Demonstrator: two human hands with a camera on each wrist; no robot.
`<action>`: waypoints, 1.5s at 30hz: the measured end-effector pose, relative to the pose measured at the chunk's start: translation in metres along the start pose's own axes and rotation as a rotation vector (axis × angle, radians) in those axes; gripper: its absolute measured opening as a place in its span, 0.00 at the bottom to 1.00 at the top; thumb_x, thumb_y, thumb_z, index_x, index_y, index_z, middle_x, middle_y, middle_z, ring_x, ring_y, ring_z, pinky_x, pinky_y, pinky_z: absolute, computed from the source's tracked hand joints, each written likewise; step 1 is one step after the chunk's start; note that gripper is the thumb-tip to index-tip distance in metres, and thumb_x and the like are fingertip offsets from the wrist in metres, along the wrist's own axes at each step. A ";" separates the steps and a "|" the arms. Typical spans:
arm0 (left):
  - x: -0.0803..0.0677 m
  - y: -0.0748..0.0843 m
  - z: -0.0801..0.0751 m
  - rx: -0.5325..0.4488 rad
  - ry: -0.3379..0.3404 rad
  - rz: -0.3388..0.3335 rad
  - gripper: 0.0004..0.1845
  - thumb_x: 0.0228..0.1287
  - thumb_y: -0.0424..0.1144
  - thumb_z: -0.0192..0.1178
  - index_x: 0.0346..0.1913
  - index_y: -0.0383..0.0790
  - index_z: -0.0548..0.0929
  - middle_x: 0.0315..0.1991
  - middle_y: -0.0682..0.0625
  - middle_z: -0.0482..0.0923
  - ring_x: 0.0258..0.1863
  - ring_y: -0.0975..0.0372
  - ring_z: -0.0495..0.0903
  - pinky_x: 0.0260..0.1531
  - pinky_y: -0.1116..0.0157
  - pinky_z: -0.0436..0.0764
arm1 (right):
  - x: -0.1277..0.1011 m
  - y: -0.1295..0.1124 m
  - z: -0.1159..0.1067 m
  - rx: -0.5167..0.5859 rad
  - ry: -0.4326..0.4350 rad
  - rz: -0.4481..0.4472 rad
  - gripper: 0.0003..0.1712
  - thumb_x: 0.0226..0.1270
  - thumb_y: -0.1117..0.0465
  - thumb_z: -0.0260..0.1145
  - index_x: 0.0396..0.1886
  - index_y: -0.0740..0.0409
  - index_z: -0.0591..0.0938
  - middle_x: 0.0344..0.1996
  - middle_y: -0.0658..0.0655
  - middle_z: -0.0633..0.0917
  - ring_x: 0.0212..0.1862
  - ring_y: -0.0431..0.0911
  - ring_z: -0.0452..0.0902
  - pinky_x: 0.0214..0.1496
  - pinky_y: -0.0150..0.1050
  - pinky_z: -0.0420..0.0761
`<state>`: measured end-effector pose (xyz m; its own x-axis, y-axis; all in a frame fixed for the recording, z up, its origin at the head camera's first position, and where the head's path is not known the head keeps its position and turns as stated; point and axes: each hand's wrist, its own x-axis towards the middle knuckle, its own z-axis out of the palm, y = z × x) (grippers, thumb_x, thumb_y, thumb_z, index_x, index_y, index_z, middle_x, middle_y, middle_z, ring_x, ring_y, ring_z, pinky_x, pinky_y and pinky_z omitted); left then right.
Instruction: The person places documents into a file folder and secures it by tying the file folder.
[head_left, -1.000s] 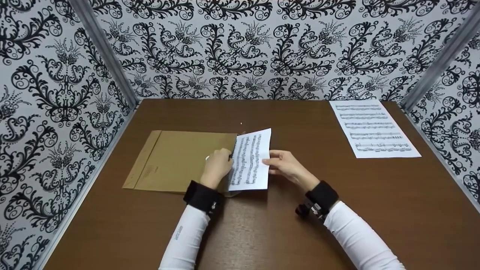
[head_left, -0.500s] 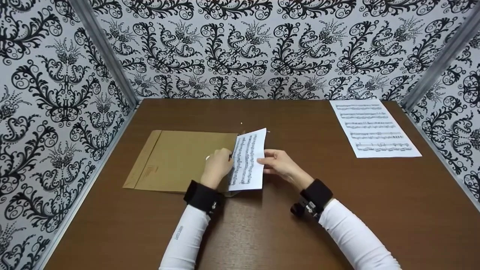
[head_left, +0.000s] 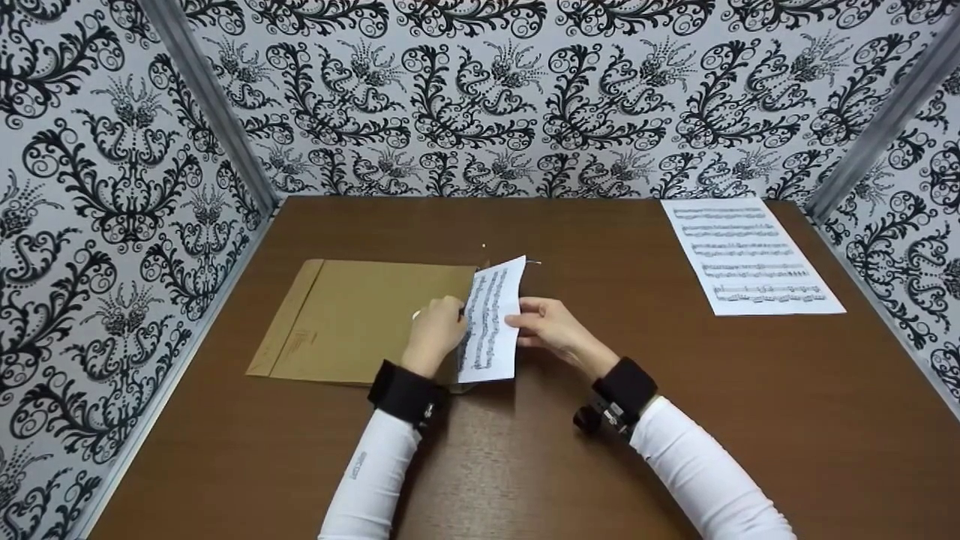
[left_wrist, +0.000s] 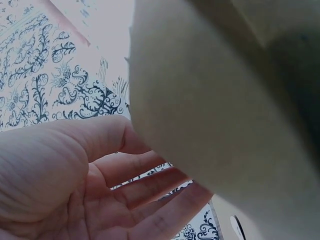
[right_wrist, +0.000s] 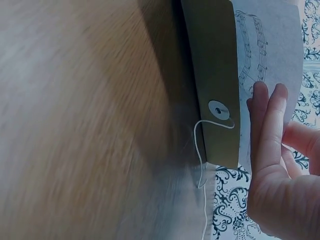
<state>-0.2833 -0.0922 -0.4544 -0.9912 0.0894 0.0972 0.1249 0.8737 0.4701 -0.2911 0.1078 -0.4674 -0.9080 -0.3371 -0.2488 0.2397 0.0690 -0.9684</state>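
Note:
A brown paper envelope (head_left: pixel 367 315) lies on the table, its mouth facing right. My left hand (head_left: pixel 435 334) grips the envelope's upper layer at the mouth; in the left wrist view the brown paper (left_wrist: pixel 200 100) bulges over its fingers. A sheet of music (head_left: pixel 489 322) sticks out of the mouth, tilted up, its left part hidden inside. My right hand (head_left: pixel 555 330) pinches the sheet's right edge between thumb and fingers. In the right wrist view the envelope's flap (right_wrist: pixel 215 60) lies beneath the sheet, with a white button (right_wrist: pixel 218 110) and a string (right_wrist: pixel 196 145).
Another music sheet (head_left: pixel 754 259) lies flat at the table's back right. Patterned wall panels (head_left: pixel 480 97) with grey corner posts stand behind and beside the brown table (head_left: pixel 480 480). A tiny pale speck lies behind the envelope.
My right hand has moved left with the sheet, and less of the sheet now shows outside the envelope. The string's end has come into view behind it. My left hand stays put.

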 end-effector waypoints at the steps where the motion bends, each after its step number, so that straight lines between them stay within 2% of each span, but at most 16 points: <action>1: 0.000 0.000 0.000 0.001 -0.001 0.002 0.08 0.66 0.33 0.61 0.39 0.33 0.89 0.43 0.35 0.89 0.42 0.41 0.89 0.41 0.45 0.83 | 0.000 0.000 0.000 0.000 -0.003 -0.004 0.27 0.73 0.68 0.62 0.69 0.73 0.72 0.47 0.59 0.90 0.42 0.40 0.87 0.43 0.32 0.87; 6: 0.000 0.000 0.000 0.003 0.001 0.006 0.09 0.66 0.33 0.61 0.28 0.35 0.84 0.38 0.36 0.89 0.37 0.44 0.88 0.38 0.47 0.82 | 0.002 0.001 0.002 0.017 -0.007 -0.010 0.26 0.73 0.68 0.62 0.67 0.74 0.73 0.42 0.52 0.91 0.40 0.38 0.87 0.42 0.31 0.87; 9: 0.000 0.000 0.001 0.008 0.003 0.005 0.10 0.66 0.33 0.61 0.26 0.36 0.82 0.36 0.37 0.89 0.34 0.46 0.88 0.35 0.48 0.82 | 0.005 0.003 0.004 0.018 -0.006 -0.014 0.26 0.72 0.68 0.62 0.67 0.74 0.73 0.40 0.50 0.90 0.40 0.38 0.87 0.41 0.30 0.87; 14: 0.001 0.000 0.001 0.019 -0.003 -0.001 0.10 0.66 0.33 0.61 0.26 0.37 0.81 0.35 0.38 0.89 0.32 0.47 0.87 0.33 0.50 0.81 | 0.007 0.003 0.006 0.015 -0.003 -0.018 0.26 0.72 0.68 0.62 0.67 0.74 0.73 0.41 0.51 0.90 0.40 0.38 0.87 0.41 0.30 0.87; 25: 0.001 0.001 -0.002 0.006 -0.022 -0.012 0.08 0.67 0.33 0.60 0.30 0.35 0.85 0.38 0.37 0.89 0.36 0.45 0.87 0.37 0.48 0.81 | 0.010 0.006 0.010 0.009 0.001 -0.020 0.25 0.72 0.68 0.62 0.66 0.75 0.73 0.38 0.49 0.89 0.39 0.38 0.86 0.41 0.30 0.86; 36: -0.002 0.000 -0.003 0.004 0.044 0.035 0.10 0.63 0.31 0.60 0.23 0.34 0.80 0.35 0.35 0.89 0.33 0.43 0.87 0.35 0.46 0.83 | 0.019 0.008 0.013 -0.018 0.034 -0.003 0.24 0.72 0.68 0.62 0.65 0.73 0.75 0.38 0.50 0.87 0.38 0.38 0.85 0.39 0.29 0.85; 45: -0.002 0.001 -0.001 0.036 0.047 0.028 0.09 0.65 0.32 0.61 0.28 0.34 0.84 0.38 0.34 0.89 0.39 0.40 0.88 0.38 0.44 0.83 | 0.025 0.012 0.018 0.004 0.051 -0.002 0.24 0.71 0.70 0.61 0.64 0.74 0.75 0.36 0.50 0.87 0.36 0.38 0.85 0.38 0.28 0.86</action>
<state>-0.2816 -0.0923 -0.4530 -0.9841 0.0924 0.1518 0.1504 0.8880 0.4345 -0.3049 0.0837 -0.4848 -0.9249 -0.2885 -0.2479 0.2395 0.0646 -0.9688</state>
